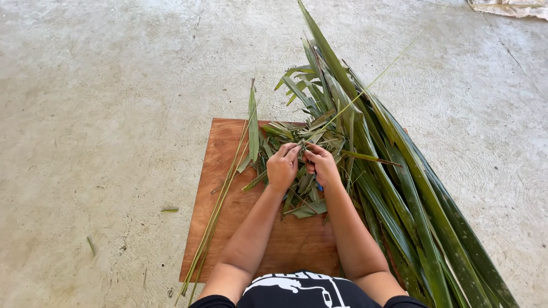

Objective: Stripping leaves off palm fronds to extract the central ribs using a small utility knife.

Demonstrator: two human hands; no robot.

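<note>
Both hands, left hand (pixel 282 166) and right hand (pixel 321 164), pinch a leaf strip (pixel 301 142) over the wooden board (pixel 228 188), fingertips mostly buried in leaf scraps (pixel 297 197).

You have a concrete floor (pixel 103 114) with a wooden board (pixel 220 188) on it; cut leaf pieces (pixel 297 134) lie on the board, long palm leaves (pixel 422 217) overlap its right edge.

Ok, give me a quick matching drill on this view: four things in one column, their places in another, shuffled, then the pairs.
Things:
1. long palm leaves
2. wooden board
3. thin pale ribs
4. cloth

Places:
A. top right corner of the floor
B. along the board's left side
C. under the cut leaf scraps
D. piled right of the hands

Pairs: 1-D, 2-C, 3-B, 4-A
</note>
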